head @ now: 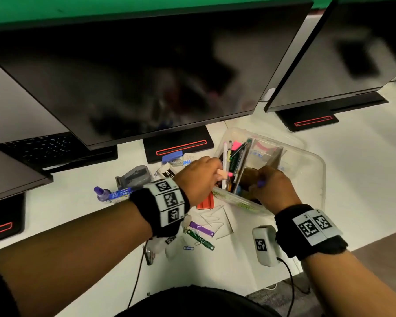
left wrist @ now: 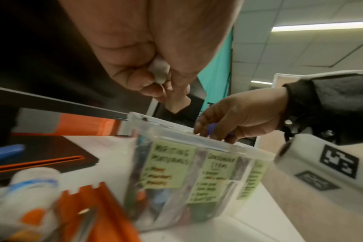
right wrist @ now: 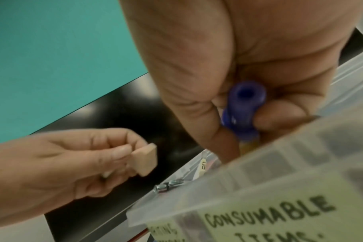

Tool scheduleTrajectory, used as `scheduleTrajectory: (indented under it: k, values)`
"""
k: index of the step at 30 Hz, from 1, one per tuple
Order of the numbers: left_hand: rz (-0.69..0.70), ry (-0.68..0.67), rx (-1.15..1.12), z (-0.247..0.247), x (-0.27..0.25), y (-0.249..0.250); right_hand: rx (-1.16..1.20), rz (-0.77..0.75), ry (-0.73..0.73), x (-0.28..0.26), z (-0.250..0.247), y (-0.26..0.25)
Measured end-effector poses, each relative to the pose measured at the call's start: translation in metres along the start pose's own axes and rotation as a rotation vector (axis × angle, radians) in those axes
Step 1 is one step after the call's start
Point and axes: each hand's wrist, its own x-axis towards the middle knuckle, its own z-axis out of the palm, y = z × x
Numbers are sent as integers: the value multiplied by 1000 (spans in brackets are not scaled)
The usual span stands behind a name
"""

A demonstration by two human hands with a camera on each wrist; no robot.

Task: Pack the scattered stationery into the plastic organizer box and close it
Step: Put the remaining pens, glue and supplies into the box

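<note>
Hands work over a clear plastic organizer box (head: 311, 161) that stands open on a white desk (head: 357, 179), in front of dark monitors (head: 146, 72). The left hand (head: 199, 177) hovers at the box's near left corner, its thumb and fingers pinching a small beige eraser (head: 222, 174) just above the compartment of upright pens and highlighters (head: 231, 163). The right hand (head: 273, 188) reaches into the next compartment, its fingers curled around a blue-capped glue stick (right wrist: 241, 108). Green handwritten labels (left wrist: 169, 165) are stuck to the box's front wall; one reads "Writing Materials" and another "Consumable Items". On the desk to the left of the box lie a blue stapler (head: 173, 156), a grey hole punch (head: 134, 176), a purple-capped glue bottle (head: 111, 193) on its side and an orange ridged block (head: 206, 201) touching the box. Nearer the person lie loose paper clips (head: 189, 248) and purple and green fastener strips (head: 201, 234). Both wrists wear black bands (head: 162, 209) with square coded markers.
</note>
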Motion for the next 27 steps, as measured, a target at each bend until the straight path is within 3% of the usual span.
scheduleTrajectory:
  k: [6, 10, 13, 18, 22, 24, 27]
  values:
    - [114, -122, -11, 33, 29, 40, -36, -26, -16, 3, -10, 11]
    - [63, -211, -102, 42, 34, 41, 6, 6, -18, 0, -17, 19]
    - [68, -186, -181, 36, 29, 30, 1, -8, -30, -2, -14, 16]
    - [-1, -74, -245, 5, 13, -9, 86, -170, -56, -11, 3, -13]
    - [-103, 6, -144, -11, -11, -59, 92, -324, -194, -24, 29, -45]
    - [-129, -64, -52, -10, -26, -84, 7, -397, -286, -28, 48, -57]
    - [-153, -277, 95, 0, -47, -114, -153, -426, -417, -28, 85, -61]
